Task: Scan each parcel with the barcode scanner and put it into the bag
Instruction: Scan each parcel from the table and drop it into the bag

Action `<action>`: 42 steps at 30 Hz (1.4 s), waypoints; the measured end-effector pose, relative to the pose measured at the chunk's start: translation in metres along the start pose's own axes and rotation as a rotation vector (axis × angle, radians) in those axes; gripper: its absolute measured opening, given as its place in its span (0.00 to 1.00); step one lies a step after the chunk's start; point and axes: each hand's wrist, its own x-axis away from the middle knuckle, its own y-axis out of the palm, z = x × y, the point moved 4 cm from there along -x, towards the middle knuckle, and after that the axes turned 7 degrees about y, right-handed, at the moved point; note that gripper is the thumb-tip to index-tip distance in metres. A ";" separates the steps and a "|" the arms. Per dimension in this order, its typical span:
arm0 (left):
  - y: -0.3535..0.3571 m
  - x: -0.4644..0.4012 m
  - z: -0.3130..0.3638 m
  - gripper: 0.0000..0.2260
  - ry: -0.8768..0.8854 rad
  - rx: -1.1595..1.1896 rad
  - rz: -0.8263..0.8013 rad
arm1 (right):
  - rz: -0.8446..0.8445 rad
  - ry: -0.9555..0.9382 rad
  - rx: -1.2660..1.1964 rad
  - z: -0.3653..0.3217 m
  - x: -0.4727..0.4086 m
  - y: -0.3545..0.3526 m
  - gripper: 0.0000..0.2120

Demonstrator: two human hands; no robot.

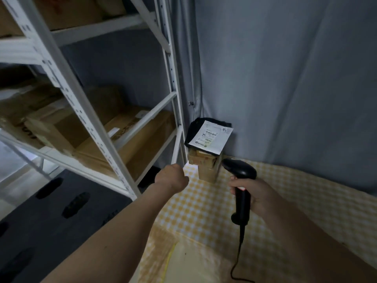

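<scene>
Nearest the camera, the right hand [253,193] has its grip wrapped around the handle of the barcode scanner [240,180], nose aimed toward the cardboard parcel [206,166]. At that parcel's left side, the left hand [171,176] is curled on a small white parcel [191,170]. A black parcel [208,135] with a shipping label lies on top. Best turn the barcode squarely to the scanner. Left of the parcel stands the shelf rack [175,111]; behind it a curtain [285,78]; the checked tabletop [204,205] is open on the near side. No bag is identifiable.
</scene>
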 end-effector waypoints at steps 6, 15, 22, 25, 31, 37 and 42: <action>-0.017 -0.083 0.018 0.16 0.044 -0.007 0.009 | 0.027 -0.044 0.015 -0.043 -0.062 -0.002 0.06; -0.005 -0.165 0.009 0.12 0.097 0.040 -0.092 | 0.139 0.051 0.018 -0.067 -0.133 0.011 0.07; -0.006 -0.248 0.008 0.20 0.165 0.227 -0.110 | 0.191 0.042 0.008 -0.073 -0.181 0.023 0.08; 0.000 -0.282 0.008 0.21 0.220 0.246 -0.159 | 0.257 0.076 0.006 -0.076 -0.205 0.031 0.04; 0.021 -0.329 0.007 0.24 0.212 0.351 -0.260 | 0.370 0.148 -0.069 -0.079 -0.243 0.045 0.04; 0.035 -0.350 0.007 0.21 0.118 0.441 -0.296 | 0.365 0.160 -0.117 -0.077 -0.260 0.054 0.07; 0.035 -0.357 0.005 0.23 0.032 0.537 -0.283 | 0.395 0.168 -0.121 -0.079 -0.259 0.050 0.05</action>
